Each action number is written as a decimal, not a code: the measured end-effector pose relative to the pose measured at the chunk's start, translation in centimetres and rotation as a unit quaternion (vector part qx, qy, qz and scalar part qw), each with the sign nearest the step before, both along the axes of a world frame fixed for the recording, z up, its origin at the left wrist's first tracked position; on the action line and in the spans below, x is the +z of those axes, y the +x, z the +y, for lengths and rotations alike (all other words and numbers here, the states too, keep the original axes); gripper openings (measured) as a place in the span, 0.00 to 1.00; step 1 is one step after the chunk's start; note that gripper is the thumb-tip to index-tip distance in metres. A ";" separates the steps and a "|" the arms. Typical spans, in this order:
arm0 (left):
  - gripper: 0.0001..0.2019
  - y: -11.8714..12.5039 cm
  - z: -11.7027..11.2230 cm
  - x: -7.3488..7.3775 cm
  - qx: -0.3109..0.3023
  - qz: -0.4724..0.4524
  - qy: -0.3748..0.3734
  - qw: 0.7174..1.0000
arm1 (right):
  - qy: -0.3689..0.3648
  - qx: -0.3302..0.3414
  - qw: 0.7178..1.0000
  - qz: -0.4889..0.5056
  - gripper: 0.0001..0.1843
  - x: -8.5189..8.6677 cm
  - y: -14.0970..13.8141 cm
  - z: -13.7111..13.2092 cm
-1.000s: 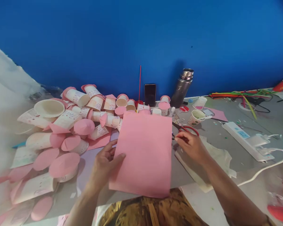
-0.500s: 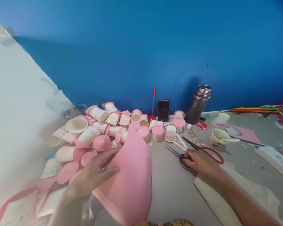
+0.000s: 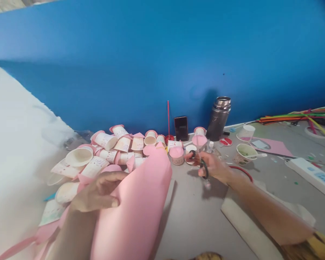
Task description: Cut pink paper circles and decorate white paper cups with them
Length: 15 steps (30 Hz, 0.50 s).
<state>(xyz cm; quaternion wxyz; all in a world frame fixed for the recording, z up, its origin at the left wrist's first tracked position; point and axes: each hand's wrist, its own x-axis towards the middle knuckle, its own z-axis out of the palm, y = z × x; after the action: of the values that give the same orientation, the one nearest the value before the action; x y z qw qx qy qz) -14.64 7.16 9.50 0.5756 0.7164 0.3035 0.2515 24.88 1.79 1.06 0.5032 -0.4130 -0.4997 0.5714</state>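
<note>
A large pink paper sheet [image 3: 137, 202], curved along its length, is pinched at its left edge by my left hand [image 3: 101, 191], thumb on the near face. To the right, my right hand [image 3: 208, 165] has its fingers in the dark handles of a pair of scissors [image 3: 204, 169], raised above the table. The scissors' blades are hard to make out. Just behind my right hand stands a white paper cup [image 3: 191, 150], partly covered by the fingers. The red handle [image 3: 242, 171] of a second pair of scissors shows beneath my right forearm.
Many pink-trimmed paper cups [image 3: 104, 140] are heaped at the left. A phone [image 3: 181, 128] and a dark steel flask [image 3: 219, 119] stand against the blue wall [image 3: 141, 72]. At the right are a patterned cup [image 3: 245, 154], a power strip [image 3: 314, 177] and coloured sticks [image 3: 284, 118].
My right hand has picked the scissors up off the table and turned them. The pink sheet is lifted and more curved, with my left hand still on its edge. The view has shifted right.
</note>
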 end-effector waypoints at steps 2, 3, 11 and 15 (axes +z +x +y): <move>0.21 0.7 0.3 0.5 -0.066 0.009 -0.041 0.997 | 0.007 0.011 1.000 0.013 0.26 -0.3 -1.7 0.7; 0.21 1.1 0.4 0.7 -0.086 0.021 -0.048 0.995 | 0.004 0.010 1.000 0.023 0.26 -0.6 -2.5 0.8; 0.26 2.5 0.5 0.6 -0.039 0.298 0.067 0.951 | -0.067 -0.032 0.997 0.033 0.18 -3.0 -4.9 -0.2; 0.25 3.4 0.3 0.6 0.007 0.382 0.119 0.916 | -0.087 -0.060 0.994 0.028 0.17 -3.1 -5.1 -0.8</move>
<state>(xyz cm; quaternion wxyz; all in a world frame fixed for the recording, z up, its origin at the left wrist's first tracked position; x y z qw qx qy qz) -11.24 7.43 10.11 0.3242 0.8191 0.4732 -0.0032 19.79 1.01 -2.09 0.5127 -0.4685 -0.4078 0.5927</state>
